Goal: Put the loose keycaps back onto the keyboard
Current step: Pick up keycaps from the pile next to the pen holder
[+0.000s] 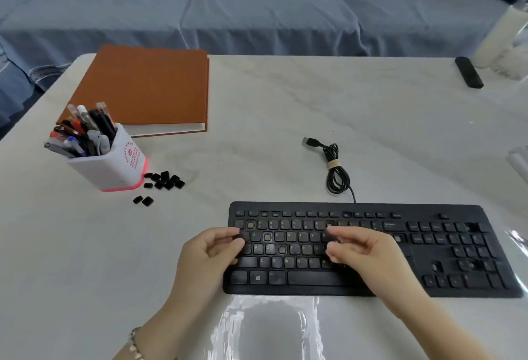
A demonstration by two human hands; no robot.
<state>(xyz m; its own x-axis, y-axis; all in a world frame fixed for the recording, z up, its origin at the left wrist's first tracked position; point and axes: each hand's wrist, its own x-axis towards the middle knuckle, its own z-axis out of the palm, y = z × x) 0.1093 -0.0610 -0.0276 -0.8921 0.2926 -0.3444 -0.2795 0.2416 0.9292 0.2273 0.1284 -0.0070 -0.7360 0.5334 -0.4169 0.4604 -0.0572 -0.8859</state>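
Note:
The black keyboard (pixel 428 209) lies at the table's near right, with several bare key sockets, such as one in the top letter row (pixel 267 236). A pile of loose black keycaps (pixel 165 180) sits beside the pen cup, and two more keycaps (pixel 143 200) lie just in front of it. My left hand (pixel 205 255) hovers over the keyboard's left end and pinches a small black keycap (pixel 237 237) between thumb and forefinger. My right hand (pixel 365 251) is over the middle of the letter keys, with another black keycap (pixel 332 236) held at its fingertips.
A white pen cup (pixel 114 159) full of pens stands at the left, with a brown notebook (pixel 143 88) behind it. The keyboard's coiled USB cable (pixel 335 171) lies behind the keyboard. A black remote (pixel 468 71) and a white bottle (pixel 503 34) are at the far right.

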